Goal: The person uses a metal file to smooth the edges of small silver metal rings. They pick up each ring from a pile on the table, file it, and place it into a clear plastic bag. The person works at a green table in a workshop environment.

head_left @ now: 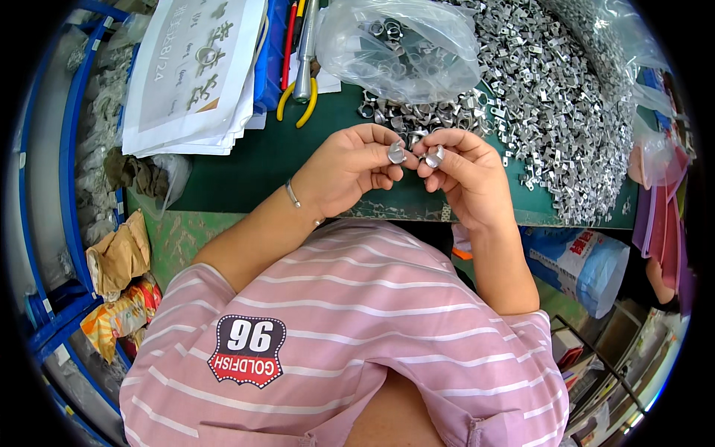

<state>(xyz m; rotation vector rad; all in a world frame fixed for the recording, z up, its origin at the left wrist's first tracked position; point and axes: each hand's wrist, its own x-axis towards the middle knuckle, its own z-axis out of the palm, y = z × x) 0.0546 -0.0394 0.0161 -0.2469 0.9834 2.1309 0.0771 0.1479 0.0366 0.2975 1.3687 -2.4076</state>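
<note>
Close together above the near edge of the green table, my two hands are closed in pinches. My left hand point(346, 173), with a metal bangle point(293, 194) on its wrist, grips a small shiny metal piece point(395, 153) at the thumb tip. Another small, rounded metal piece point(434, 156) shows at the thumb of my right hand point(477, 179). The fingers partly hide both pieces, so their full shape does not show. Just beyond the fingertips lies a heap of ring-shaped metal clips point(439, 114).
A clear plastic bag point(402, 48) rests on the clips. Small bent metal parts point(555, 104) cover the right side of the green table point(231, 182). To the left are stacked papers point(190, 74) and yellow-handled pliers point(306, 108). Blue shelving point(71, 149) stands at far left.
</note>
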